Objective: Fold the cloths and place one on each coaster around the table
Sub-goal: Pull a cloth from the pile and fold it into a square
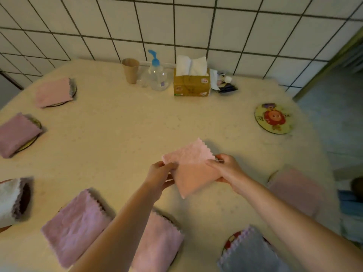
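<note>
- The left hand (pixel 160 171) pinched the left edge of a folded pink cloth (pixel 189 169), thumb on top.
- The right hand (pixel 225 167) gripped the same cloth's right edge, fingers curled under it.
- The cloth was held between both hands, above the middle of the cream surface (pixel 121 122), with its zigzag edge pointing away from the person.
- One bare round coaster (pixel 273 118), printed with a cartoon figure, lay at the right side of the surface, well apart from the held cloth.
- Other folded cloths already sat on coasters around the rim, among them a grey cloth (pixel 250 252) and a white cloth (pixel 8 201).
- A tissue box (pixel 191 83), a pump bottle (pixel 157 75) and a paper cup (pixel 130 70) stood near the tiled wall (pixel 196 22).
</note>
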{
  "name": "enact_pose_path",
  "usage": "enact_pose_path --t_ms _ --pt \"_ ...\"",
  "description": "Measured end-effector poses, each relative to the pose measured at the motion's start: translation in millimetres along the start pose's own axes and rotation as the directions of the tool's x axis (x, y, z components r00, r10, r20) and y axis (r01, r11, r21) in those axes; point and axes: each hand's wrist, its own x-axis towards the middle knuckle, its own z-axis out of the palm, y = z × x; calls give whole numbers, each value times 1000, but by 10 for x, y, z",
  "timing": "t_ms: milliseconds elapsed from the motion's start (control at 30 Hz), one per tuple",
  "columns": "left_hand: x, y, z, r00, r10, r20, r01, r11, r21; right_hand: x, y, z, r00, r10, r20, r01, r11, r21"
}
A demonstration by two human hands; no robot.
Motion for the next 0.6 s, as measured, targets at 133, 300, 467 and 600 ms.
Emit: enact_pose_path --t_ms 133,300,467,600 --pt "-79 -138 849 999 36 15 -36 999 21 65 137 -821 999 -27 -35 28 999 29" --pt "-33 -197 1927 997 49 54 -53 997 64 259 201 -1897 991 -62 -121 66 998 23" --pt "241 39 2715 992 88 89 -97 989 109 647 62 -2573 968 -110 -227 115 993 6" --pt "544 288 3097 989 136 66 -144 981 133 1107 -147 -2825 943 -137 -304 139 990 -14"
